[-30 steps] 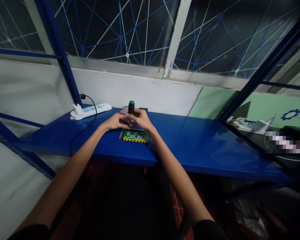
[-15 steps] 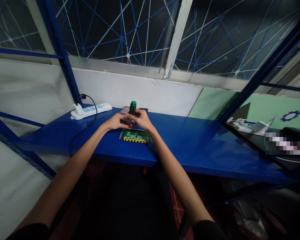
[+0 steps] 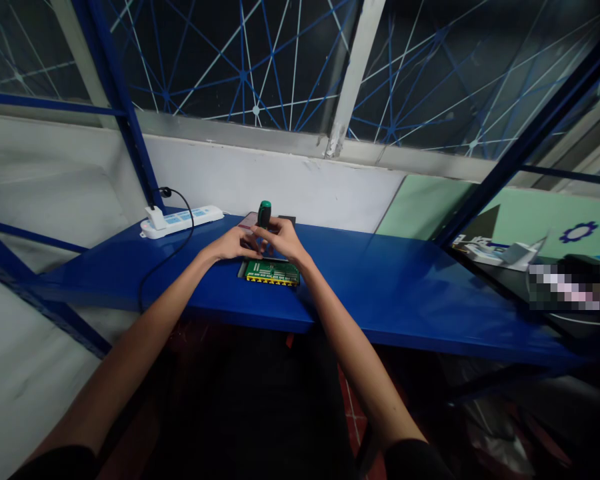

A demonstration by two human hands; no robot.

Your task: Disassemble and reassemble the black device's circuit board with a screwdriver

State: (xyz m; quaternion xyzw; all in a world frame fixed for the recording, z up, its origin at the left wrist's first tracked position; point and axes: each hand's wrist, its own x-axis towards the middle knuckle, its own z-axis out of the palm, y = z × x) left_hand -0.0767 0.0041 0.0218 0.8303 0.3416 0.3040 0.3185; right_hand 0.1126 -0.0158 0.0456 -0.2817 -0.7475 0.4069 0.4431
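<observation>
A green circuit board (image 3: 273,272) with a yellow front edge lies on the blue shelf (image 3: 390,293), just in front of both hands. My right hand (image 3: 285,241) is closed round a screwdriver with a dark grip and green cap (image 3: 264,215), which stands nearly upright over the board's far edge. My left hand (image 3: 233,244) reaches in from the left, its fingers pinched at the lower part of the screwdriver next to the right hand's fingers. The screwdriver's tip is hidden behind the fingers.
A white power strip (image 3: 181,221) with a plug and black cable (image 3: 166,257) lies at the shelf's back left. A dark flat object (image 3: 286,219) sits behind the hands by the white wall. Blue frame posts (image 3: 130,127) stand left and right; clutter (image 3: 510,253) lies far right.
The screwdriver's top has swayed slightly right and back again; both hands stay in place over the board.
</observation>
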